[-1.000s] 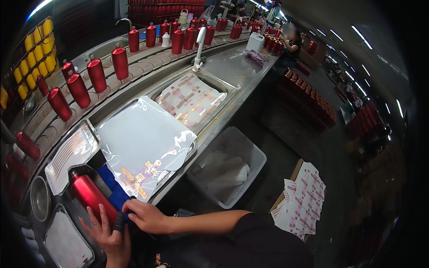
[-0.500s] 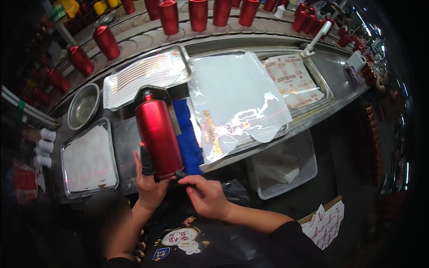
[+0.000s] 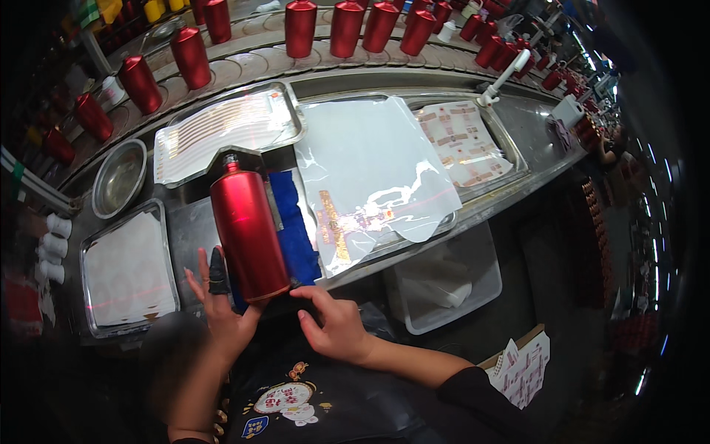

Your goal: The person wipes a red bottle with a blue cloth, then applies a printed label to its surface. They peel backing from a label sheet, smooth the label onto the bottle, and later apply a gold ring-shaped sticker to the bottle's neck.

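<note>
A glossy red metallic bottle point(image 3: 248, 233) with a narrow dark neck lies tilted against an angled metal rest point(image 3: 255, 161), its base toward me. My left hand point(image 3: 225, 314) is at the base's left side, fingers spread and pointing up, thumb at the bottom edge. A black finger cover point(image 3: 217, 272) sits on one of its fingers. Close to the base's right corner is my right hand point(image 3: 336, 325), index finger stretched toward it and thumb apart; its other fingers are curled. A dark cover shows at that index fingertip. Beside the bottle lies a blue cloth point(image 3: 296, 229).
Clear film sheets point(image 3: 370, 148) cover the bench's middle. Trays of label sheets stand behind point(image 3: 222, 133), at left point(image 3: 126, 274) and at right point(image 3: 466, 140), with a metal bowl point(image 3: 120, 177). More red bottles point(image 3: 300, 29) line the conveyor. A plastic bin point(image 3: 444, 288) is below.
My left fingers have spread away from the bottle's side. My right thumb and index finger are wider apart. The conveyor bottles have moved right relative to the trays, and the view has shifted slightly.
</note>
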Demonstrator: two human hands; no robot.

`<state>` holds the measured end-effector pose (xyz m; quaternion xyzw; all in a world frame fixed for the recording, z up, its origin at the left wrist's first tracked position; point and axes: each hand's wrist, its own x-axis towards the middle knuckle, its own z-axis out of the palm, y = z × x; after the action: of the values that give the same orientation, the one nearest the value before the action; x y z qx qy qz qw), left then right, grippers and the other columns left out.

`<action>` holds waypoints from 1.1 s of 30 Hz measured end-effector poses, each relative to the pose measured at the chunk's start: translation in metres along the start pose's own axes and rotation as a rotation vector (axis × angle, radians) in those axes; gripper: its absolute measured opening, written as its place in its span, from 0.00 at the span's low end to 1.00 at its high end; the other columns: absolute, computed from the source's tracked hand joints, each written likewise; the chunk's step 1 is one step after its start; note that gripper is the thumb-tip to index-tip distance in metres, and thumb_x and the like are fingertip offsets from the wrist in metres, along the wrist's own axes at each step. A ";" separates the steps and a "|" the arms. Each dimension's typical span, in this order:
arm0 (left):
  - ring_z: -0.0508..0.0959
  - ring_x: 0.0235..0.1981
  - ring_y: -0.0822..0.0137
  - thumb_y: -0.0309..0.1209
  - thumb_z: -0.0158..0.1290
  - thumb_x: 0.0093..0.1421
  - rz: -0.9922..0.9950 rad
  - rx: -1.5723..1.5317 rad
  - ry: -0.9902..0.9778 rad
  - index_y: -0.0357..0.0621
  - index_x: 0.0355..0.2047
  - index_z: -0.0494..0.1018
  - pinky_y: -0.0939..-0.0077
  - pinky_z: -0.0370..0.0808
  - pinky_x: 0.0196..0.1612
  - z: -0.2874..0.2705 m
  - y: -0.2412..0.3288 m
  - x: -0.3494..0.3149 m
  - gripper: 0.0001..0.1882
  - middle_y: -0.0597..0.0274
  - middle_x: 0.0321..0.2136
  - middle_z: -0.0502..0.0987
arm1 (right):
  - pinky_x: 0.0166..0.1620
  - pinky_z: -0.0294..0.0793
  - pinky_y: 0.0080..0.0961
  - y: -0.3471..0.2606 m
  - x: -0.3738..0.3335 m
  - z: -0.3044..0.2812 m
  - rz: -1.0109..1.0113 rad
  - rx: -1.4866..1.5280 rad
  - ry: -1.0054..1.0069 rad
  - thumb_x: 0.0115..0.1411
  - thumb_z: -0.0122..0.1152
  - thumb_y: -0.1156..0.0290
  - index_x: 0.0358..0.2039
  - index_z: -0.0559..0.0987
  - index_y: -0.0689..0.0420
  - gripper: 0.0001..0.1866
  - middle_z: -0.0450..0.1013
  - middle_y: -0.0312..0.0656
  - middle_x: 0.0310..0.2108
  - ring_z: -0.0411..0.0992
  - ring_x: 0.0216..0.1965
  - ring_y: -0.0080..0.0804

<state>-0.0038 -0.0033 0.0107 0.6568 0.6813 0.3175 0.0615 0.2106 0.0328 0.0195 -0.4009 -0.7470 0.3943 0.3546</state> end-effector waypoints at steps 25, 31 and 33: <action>0.57 0.71 0.46 0.36 0.71 0.48 0.068 -0.208 0.060 0.50 0.68 0.60 0.31 0.39 0.69 0.015 0.003 0.009 0.48 0.43 0.72 0.50 | 0.44 0.76 0.40 0.133 0.241 -0.173 0.422 -0.929 -0.144 0.45 0.75 0.45 0.41 0.75 0.61 0.35 0.78 0.50 0.37 0.78 0.41 0.48; 0.56 0.71 0.46 0.40 0.70 0.50 0.081 -0.157 0.046 0.52 0.71 0.55 0.36 0.41 0.70 0.016 0.001 0.008 0.51 0.43 0.72 0.51 | 0.41 0.75 0.38 0.176 0.324 -0.160 0.381 -0.698 0.038 0.47 0.74 0.47 0.33 0.79 0.58 0.27 0.80 0.47 0.33 0.78 0.38 0.47; 0.58 0.70 0.46 0.41 0.71 0.49 0.067 -0.160 0.044 0.54 0.71 0.55 0.33 0.41 0.70 0.015 0.001 0.008 0.52 0.43 0.72 0.50 | 0.41 0.74 0.38 0.179 0.335 -0.157 0.352 -0.644 0.073 0.48 0.73 0.49 0.33 0.79 0.58 0.25 0.80 0.46 0.32 0.78 0.37 0.47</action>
<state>0.0034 0.0092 0.0021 0.6648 0.6326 0.3873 0.0881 0.2573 0.4412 0.0030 -0.6280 -0.7394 0.1795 0.1634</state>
